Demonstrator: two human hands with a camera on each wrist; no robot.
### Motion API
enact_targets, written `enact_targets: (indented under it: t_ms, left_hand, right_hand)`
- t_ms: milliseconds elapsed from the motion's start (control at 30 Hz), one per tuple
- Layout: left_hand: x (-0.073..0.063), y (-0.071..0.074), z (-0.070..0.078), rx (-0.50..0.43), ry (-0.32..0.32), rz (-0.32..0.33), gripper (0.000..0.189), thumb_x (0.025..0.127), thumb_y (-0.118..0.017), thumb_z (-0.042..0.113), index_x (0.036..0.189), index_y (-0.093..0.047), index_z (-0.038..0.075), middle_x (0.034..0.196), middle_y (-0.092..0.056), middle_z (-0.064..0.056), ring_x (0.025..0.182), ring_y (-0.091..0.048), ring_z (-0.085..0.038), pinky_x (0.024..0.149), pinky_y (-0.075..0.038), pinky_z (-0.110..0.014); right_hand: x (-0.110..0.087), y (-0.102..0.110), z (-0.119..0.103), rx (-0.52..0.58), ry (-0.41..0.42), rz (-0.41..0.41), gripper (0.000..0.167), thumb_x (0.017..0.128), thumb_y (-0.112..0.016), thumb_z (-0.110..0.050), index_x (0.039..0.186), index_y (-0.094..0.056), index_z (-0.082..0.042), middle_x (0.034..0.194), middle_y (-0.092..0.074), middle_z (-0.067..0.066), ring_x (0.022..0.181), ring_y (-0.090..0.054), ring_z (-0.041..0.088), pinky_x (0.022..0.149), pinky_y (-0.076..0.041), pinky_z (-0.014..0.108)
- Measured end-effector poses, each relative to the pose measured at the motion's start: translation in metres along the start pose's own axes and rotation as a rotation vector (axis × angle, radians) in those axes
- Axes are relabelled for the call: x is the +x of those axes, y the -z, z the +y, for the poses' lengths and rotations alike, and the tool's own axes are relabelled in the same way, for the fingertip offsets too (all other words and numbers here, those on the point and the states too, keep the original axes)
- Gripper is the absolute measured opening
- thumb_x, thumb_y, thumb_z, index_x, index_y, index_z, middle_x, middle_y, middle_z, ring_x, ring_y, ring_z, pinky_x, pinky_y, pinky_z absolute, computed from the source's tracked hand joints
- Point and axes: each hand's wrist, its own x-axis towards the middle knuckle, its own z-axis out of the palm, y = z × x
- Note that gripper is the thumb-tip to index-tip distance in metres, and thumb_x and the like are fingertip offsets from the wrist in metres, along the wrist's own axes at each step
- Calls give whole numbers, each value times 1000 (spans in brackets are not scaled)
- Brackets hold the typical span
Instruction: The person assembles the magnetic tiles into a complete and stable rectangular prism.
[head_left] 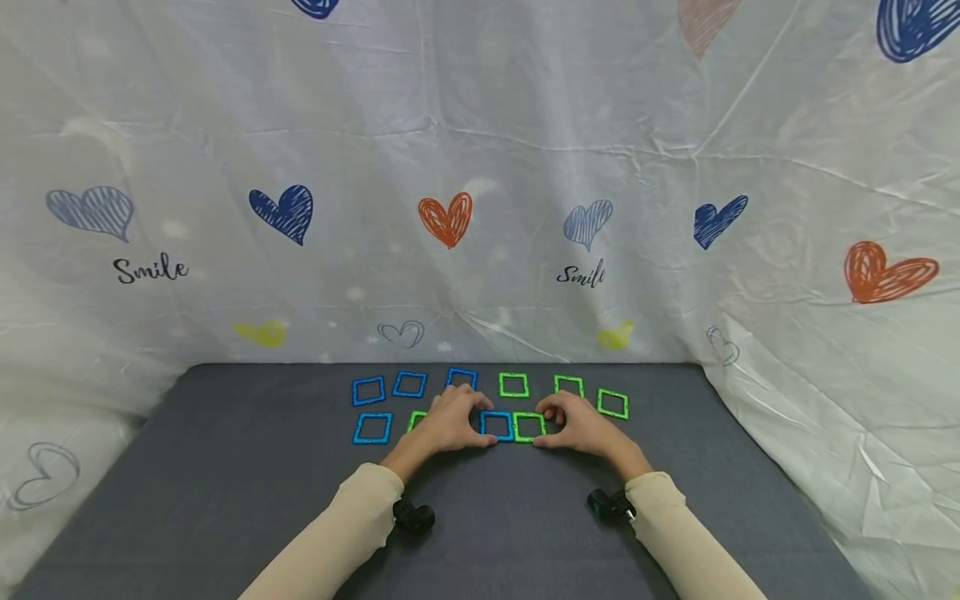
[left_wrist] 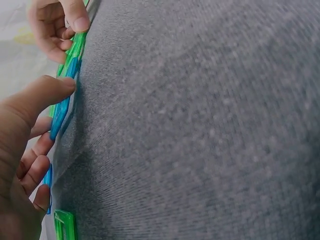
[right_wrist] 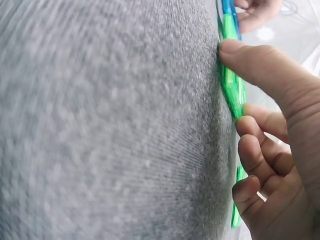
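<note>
A white heart-printed curtain [head_left: 480, 100] hangs at twelve o'clock, beyond a dark grey table [head_left: 517, 542]. Over it, the left hand [head_left: 452, 418] pinches a blue square [left_wrist: 61, 115], thumb and fingers parted only by its height; the right hand [head_left: 581, 423] pinches a green square [right_wrist: 230, 85] likewise. The blue lies at the green's nine o'clock, sides meeting. Gripping only outer edges seems meant to keep the meeting sides unobstructed. Loose squares [head_left: 513, 395] spread from nine through twelve to two, blue mostly leftward, green mostly rightward, perhaps spaced for easy picking.
</note>
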Motion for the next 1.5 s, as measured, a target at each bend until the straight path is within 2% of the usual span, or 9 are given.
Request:
enact_targets:
  t_ms: [233, 533, 667, 833, 1000, 1267, 1500]
  left_hand:
    - [0, -1, -1, 13, 23, -16, 49, 83, -85, 42, 122, -72, 16, 113, -58, -2, 103, -48, -25, 86, -40, -47]
    - [0, -1, -1, 14, 21, -21, 53, 82, -85, 45, 125, -69, 18, 114, -58, 0, 106, -49, -24, 87, -40, -46]
    - [-7, 2, -5, 6, 5, 9, 55, 82, -85, 47, 127, -68, 20, 115, -58, 0, 109, -50, -26, 89, -40, -49]
    - [-19, 14, -10, -26, -14, 39, 56, 82, -85, 43, 128, -68, 17, 119, -59, -2, 110, -50, -27, 91, -40, -52]
    - [-31, 27, -16, -53, -10, 52, 56, 82, -86, 38, 128, -68, 14, 118, -60, -3, 108, -51, -26, 91, -40, -54]
    - [-48, 37, -29, -43, -5, 68, 56, 81, -87, 38, 127, -69, 11, 117, -60, -1, 109, -51, -27, 91, -39, -57]
    - [-59, 45, -40, -18, 11, 81, 57, 80, -87, 40, 126, -69, 13, 118, -59, -2, 100, -49, -24, 80, -39, -47]
  right_hand:
    - [0, -1, -3, 10, -10, -1, 49, 80, -89, -31, 115, -70, -3, 96, -58, -2, 80, -52, 15, 75, -48, 36]
    - [-2, 1, -7, 46, -58, -16, 50, 81, -89, -30, 118, -69, -3, 98, -59, 0, 82, -53, 16, 76, -49, 38]
    - [-2, 2, -9, 47, -62, -21, 51, 81, -89, -30, 119, -69, -2, 99, -59, 0, 83, -54, 17, 77, -49, 38]
    - [-3, 3, -8, 52, -52, -21, 51, 81, -89, -28, 120, -68, -1, 100, -59, 1, 83, -53, 17, 77, -49, 38]
    - [-3, 1, -5, 56, -47, -24, 50, 82, -89, -27, 120, -68, -1, 100, -59, 1, 83, -54, 16, 77, -49, 37]
    - [-4, 0, -4, 56, -39, -14, 49, 81, -89, -26, 119, -69, -2, 100, -60, 1, 83, -54, 16, 76, -49, 37]
    - [-3, 0, -4, 53, -26, -14, 50, 81, -89, -26, 118, -68, -1, 99, -59, 0, 82, -54, 16, 75, -49, 36]
